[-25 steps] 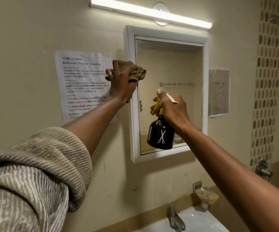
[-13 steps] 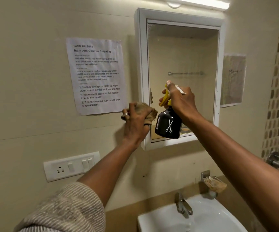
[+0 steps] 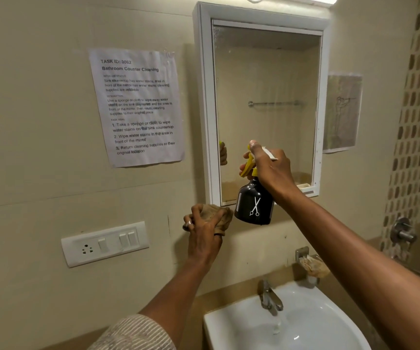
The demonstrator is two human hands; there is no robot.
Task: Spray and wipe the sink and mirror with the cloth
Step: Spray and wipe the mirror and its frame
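Observation:
A white-framed mirror (image 3: 267, 79) hangs on the beige wall above a white sink (image 3: 312, 322). My right hand (image 3: 269, 168) grips a black spray bottle (image 3: 254, 205) with a yellow trigger and a white scissors mark, held in front of the mirror's lower part. My left hand (image 3: 204, 231) grips a bunched brown cloth (image 3: 216, 215) against the wall just below the mirror's lower left corner, beside the bottle.
A metal tap (image 3: 269, 296) stands at the sink's back. A soap holder (image 3: 310, 263) is fixed to the wall on the right. A printed task sheet (image 3: 138, 107) and a white switch panel (image 3: 105, 243) are on the wall to the left. A wall valve (image 3: 403, 231) is at far right.
My left hand with the cloth has come down along the mirror's left frame, from its upper part to below its lower corner. The right hand keeps the bottle at the mirror.

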